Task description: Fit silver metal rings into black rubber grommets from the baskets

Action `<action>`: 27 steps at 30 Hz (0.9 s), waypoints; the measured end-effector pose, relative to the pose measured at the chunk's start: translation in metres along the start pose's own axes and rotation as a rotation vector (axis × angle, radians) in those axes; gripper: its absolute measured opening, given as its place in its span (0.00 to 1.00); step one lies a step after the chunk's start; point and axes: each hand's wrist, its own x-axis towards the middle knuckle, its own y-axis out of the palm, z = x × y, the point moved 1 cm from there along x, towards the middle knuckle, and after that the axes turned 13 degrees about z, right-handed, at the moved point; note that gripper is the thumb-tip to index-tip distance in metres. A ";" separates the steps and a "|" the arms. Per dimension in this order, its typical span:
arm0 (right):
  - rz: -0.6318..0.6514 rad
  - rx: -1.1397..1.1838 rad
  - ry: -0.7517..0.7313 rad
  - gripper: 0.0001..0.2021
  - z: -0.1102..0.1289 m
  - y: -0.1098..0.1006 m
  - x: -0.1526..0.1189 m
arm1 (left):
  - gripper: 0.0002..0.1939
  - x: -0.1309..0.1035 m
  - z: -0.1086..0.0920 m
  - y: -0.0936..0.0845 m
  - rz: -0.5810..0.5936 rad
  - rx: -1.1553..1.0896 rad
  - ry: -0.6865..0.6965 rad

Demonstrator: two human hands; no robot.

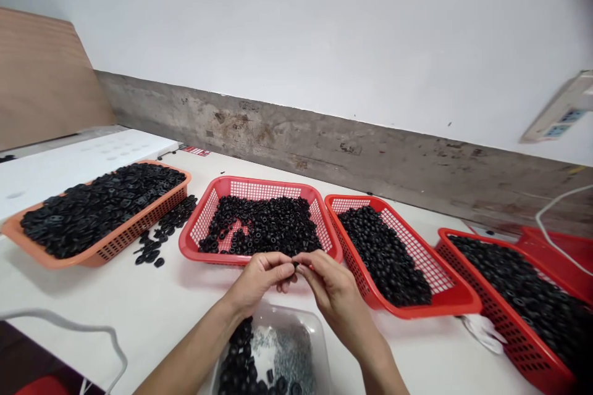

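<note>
My left hand (265,276) and my right hand (330,279) meet at the near rim of the middle red basket (185,241). Both are closed in a pinch around one small black part (296,264), mostly covered by the fingertips; its exact shape is hard to make out. Small black rings (273,228) lie in that basket, with its bottom showing in one patch. Below my hands stands a clear plastic tub (319,333). Black round pieces (238,352) fill its left side, and a mass of tiny greyish bits (294,352) lies on the right.
Left stands an orange basket (134,231) of flat black pieces, some spilled beside it (152,250). Two more red baskets (445,302) (519,327) of black parts stand right, a white crumpled item (484,330) between them. A grey cable (69,321) crosses the table's left front.
</note>
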 end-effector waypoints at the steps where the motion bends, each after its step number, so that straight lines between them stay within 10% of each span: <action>1: 0.002 0.009 0.000 0.11 0.000 0.000 0.000 | 0.14 0.000 0.000 0.000 -0.001 -0.005 -0.001; 27: -0.024 -0.087 -0.025 0.10 -0.005 -0.001 0.000 | 0.21 0.001 0.003 -0.006 -0.001 -0.108 0.039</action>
